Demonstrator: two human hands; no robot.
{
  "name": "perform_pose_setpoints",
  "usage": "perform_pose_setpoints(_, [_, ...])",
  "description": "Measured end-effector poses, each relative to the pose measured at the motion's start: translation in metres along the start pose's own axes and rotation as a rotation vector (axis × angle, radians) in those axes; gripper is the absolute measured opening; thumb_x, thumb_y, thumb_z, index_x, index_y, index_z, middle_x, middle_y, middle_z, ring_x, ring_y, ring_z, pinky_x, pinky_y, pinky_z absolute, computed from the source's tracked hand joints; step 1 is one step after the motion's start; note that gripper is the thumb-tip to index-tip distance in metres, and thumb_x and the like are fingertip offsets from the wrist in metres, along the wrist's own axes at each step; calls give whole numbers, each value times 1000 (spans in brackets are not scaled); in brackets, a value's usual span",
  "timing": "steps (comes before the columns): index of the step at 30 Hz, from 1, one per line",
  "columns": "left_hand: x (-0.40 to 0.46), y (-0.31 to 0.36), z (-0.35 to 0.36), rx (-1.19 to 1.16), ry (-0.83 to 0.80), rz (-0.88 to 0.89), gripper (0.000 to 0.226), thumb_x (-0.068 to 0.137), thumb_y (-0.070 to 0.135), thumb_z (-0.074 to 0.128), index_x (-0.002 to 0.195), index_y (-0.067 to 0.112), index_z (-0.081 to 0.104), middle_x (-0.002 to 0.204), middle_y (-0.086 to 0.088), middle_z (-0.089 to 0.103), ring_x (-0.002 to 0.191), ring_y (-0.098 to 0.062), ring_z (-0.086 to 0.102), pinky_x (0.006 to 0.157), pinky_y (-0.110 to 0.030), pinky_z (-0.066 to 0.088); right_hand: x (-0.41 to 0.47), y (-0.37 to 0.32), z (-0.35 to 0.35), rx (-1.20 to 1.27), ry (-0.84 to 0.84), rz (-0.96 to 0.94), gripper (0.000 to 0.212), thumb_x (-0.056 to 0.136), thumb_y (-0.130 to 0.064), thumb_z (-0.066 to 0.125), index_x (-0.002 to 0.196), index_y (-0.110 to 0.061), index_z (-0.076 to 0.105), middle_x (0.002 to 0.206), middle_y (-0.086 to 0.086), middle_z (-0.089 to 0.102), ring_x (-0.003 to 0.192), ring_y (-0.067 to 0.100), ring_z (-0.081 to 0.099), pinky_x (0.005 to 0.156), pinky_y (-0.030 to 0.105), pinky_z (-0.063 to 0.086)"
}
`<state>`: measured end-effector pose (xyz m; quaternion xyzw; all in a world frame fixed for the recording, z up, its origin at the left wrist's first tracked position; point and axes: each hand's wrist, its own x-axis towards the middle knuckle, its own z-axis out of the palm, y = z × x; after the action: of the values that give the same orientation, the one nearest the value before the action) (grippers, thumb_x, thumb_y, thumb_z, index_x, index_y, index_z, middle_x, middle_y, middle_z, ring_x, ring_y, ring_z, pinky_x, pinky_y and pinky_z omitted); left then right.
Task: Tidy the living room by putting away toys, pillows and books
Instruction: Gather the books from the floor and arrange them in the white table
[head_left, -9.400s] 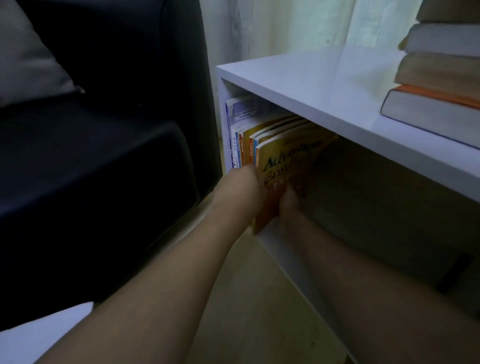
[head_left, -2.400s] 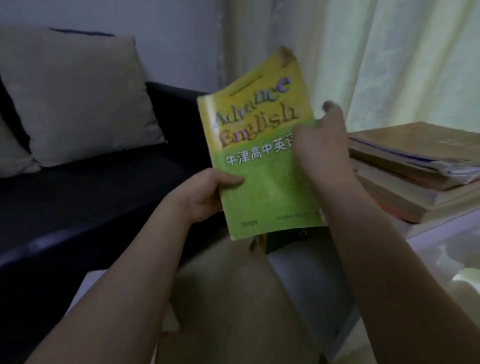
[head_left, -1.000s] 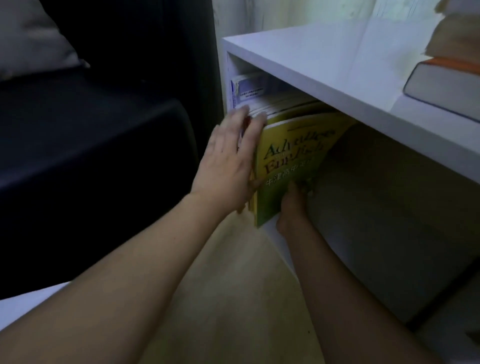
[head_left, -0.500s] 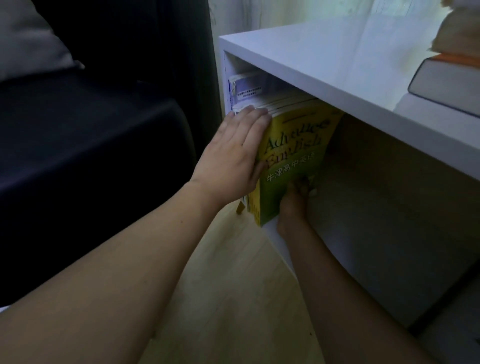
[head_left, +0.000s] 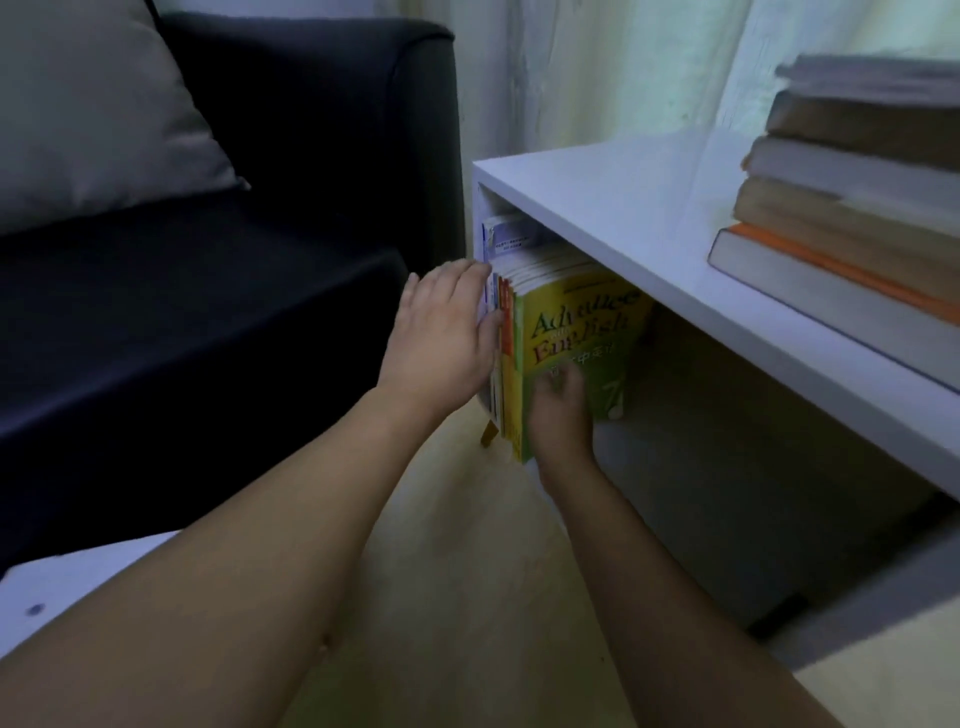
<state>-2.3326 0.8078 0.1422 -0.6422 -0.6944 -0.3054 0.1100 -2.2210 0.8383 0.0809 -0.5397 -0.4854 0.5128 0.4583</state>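
left hand (head_left: 441, 343) lies flat, fingers straight, against the upright books (head_left: 501, 332) at the shelf's (head_left: 649, 249) left end; right hand (head_left: 561, 410) presses the yellow-green book (head_left: 582, 332), fingers loosely bent.

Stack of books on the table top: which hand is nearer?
Right. The right hand lies against the yellow-green book under the table top, nearer the stack of books; the left hand is farther left.

Dim, soft-focus, curtain-lit, edge-warped view
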Motion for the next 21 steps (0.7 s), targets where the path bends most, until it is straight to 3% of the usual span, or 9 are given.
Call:
perform_pose_setpoints(8, [-2, 4, -113, 8, 159, -97, 46, 98, 28, 47, 142, 16, 42, 144, -5, 44, 138, -25, 30, 118, -47, 21, -79, -140, -19, -400, -326, -259, 34, 100, -25, 39, 127, -20, 57, 124, 4, 60, 113, 22, 56, 100, 38, 45])
perform_pose_setpoints(12, [36, 39, -165, -119, 288, -141, 43, 98, 29, 45, 140, 17, 44, 141, -6, 45, 132, -28, 32, 111, -42, 29, -113, -232, -60, -541, -318, -467, 38, 96, -12, 40, 127, -21, 60, 130, 1, 58, 119, 20, 53, 91, 26, 39])
perform_pose_setpoints(14, [62, 68, -180, -237, 329, -201, 38, 98, 29, 46, 133, 16, 51, 132, -9, 51, 124, -29, 40, 105, -39, 33, -123, -264, -96, -596, -229, -550, 39, 95, -12, 38, 125, -21, 60, 133, 0, 56, 123, 19, 50, 97, 27, 38])
perform_pose_setpoints(16, [85, 99, -187, -398, 244, -252, 32, 98, 30, 47, 122, 14, 58, 121, -8, 60, 113, -24, 51, 93, -34, 41, -127, -285, -133, -625, -82, -604, 40, 95, -13, 35, 127, -23, 58, 135, -1, 54, 123, 20, 51, 105, 32, 39])
perform_pose_setpoints(18, [100, 139, -184, -480, 12, -245, 29, 99, 32, 48, 113, 11, 62, 110, -7, 63, 101, -20, 56, 78, -31, 43, -125, -296, -171, -651, 78, -598, 44, 93, -12, 34, 129, -24, 55, 137, 1, 50, 124, 25, 48, 106, 39, 37])
perform_pose_setpoints(21, [111, 194, -159, -396, -320, -159, 45, 96, 49, 50, 112, 10, 63, 104, -3, 62, 99, -21, 58, 81, -32, 45, -114, -302, -206, -827, 215, -446, 47, 91, -13, 34, 134, -25, 49, 140, 5, 44, 130, 30, 38, 110, 44, 28])
